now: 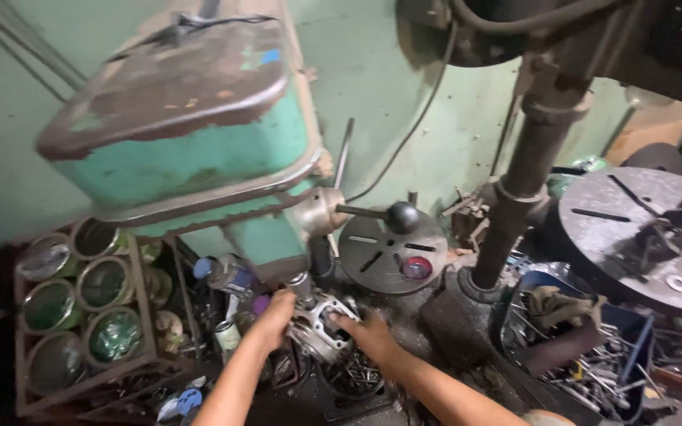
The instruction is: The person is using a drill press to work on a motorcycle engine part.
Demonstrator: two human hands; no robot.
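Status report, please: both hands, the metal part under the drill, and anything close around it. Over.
Left hand and right hand both grip the metal part under the green drill press. Scrap metal crowds the base. Over.

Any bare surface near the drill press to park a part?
Barest: the small slotted round table, beside its red-centred disc, and the large slotted round table on the right. Crowded: under the spindle, where both hands, left and right, grip the metal casting, and the blue bin.
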